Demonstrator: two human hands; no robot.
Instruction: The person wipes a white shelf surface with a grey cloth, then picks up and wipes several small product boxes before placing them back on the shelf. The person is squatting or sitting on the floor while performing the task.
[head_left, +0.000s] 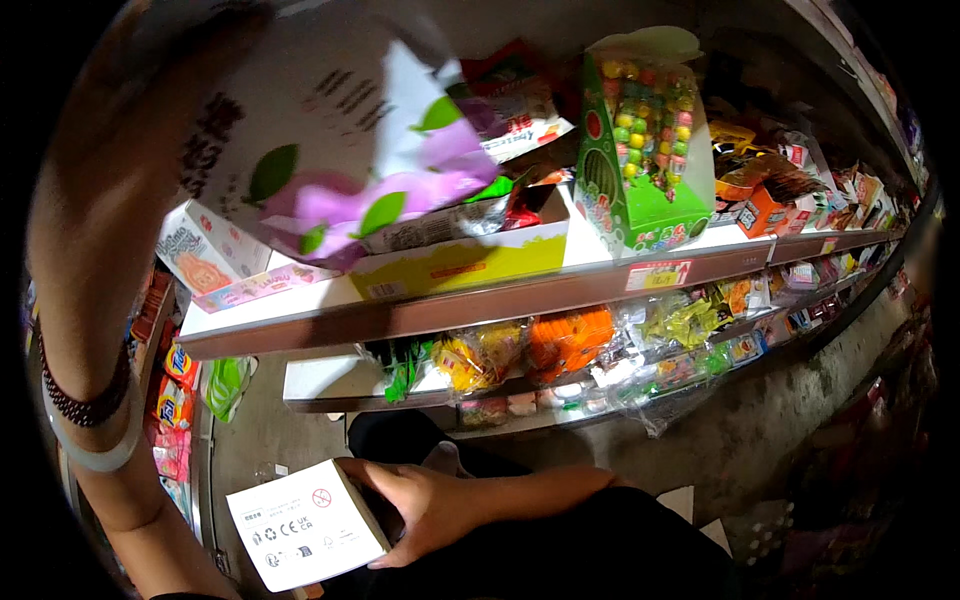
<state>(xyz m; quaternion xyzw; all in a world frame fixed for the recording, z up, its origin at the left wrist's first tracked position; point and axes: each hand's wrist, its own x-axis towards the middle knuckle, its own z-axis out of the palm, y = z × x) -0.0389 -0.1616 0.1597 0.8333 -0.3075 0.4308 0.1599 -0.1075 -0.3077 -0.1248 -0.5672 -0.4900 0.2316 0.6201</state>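
Note:
My right hand (424, 506) grips a white cardboard box (304, 529) low in the view, its printed face with symbols turned up towards me. My left arm, with a dark beaded bracelet (86, 394) and a pale bangle (101, 442), rises along the left side. In shadow at the upper left, my left hand (195, 52) is against a large white package (315, 127) printed with purple fruit and green leaves. Its fingers are too dark to make out. The package is tilted and partly blurred, and overlaps a yellow display carton (465, 262) and a pink-and-white box (206, 251).
A green display box (645, 150) of colourful candy strings stands on the upper shelf (480, 300). Bagged snacks, among them an orange pack (574, 337), fill the lower shelf. Tide packs (176, 397) line the left rack. My knee (394, 435) is near the lower shelf's edge.

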